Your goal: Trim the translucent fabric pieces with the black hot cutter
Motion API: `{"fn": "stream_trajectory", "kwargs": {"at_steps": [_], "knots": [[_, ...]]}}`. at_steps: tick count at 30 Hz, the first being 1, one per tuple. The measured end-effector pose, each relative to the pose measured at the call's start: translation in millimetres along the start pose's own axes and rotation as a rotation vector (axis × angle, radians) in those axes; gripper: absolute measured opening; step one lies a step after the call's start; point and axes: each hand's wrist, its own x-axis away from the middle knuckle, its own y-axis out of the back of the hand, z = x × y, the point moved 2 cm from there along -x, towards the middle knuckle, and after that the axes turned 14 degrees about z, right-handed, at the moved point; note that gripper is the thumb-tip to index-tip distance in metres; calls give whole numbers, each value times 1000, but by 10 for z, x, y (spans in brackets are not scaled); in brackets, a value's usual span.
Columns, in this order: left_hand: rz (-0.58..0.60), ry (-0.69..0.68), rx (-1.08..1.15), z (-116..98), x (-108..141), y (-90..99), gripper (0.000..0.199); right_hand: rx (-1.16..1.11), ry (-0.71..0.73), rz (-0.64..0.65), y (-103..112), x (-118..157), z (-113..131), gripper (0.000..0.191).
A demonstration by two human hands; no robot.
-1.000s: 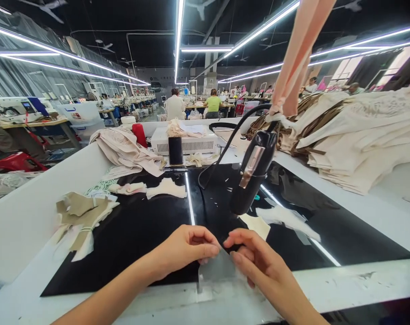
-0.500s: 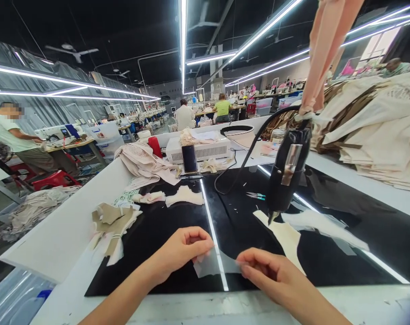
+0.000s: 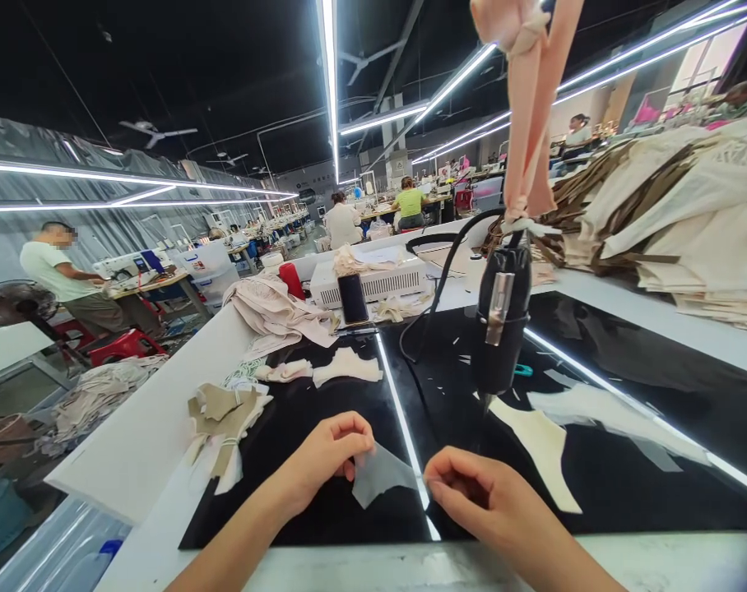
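Note:
My left hand [image 3: 330,450] pinches the upper left corner of a small, sheer grey-white fabric piece [image 3: 381,478], thumb against forefinger. At the piece's right tip, the closed fingertips of my right hand [image 3: 475,487] meet its edge. The piece is held just over a glossy black board [image 3: 324,518]. Right of it lies a cream cut fabric piece [image 3: 541,448], beneath the nozzle of a black hand tool [image 3: 502,329] hanging from knotted pink cloth strips [image 3: 525,123]. Sheer white pieces [image 3: 620,423] rest further right.
Tied beige scraps [image 3: 229,415] and a cream piece [image 3: 347,367] lie at left. Behind stand a phone [image 3: 353,298], a white vented box [image 3: 373,284] and a fabric heap [image 3: 280,308]. Teal-handled snips [image 3: 522,371] sit behind the tool. Stacked fabric [image 3: 707,214] fills the right; people work beyond.
The view has shifted slightly left. The sheer piece is more spread and tilted between my hands. The hanging tool now covers most of the snips.

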Motion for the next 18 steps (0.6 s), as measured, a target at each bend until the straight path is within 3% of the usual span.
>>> {"fn": "stream_trajectory", "kwargs": {"at_steps": [11,18], "knots": [[12,21,-151,-90,83,53,32,142,19,14,8,-27,-8,18],[-23,20,-340,-8,-107,104,27,472,92,-16,36,-124,-33,20]]}}
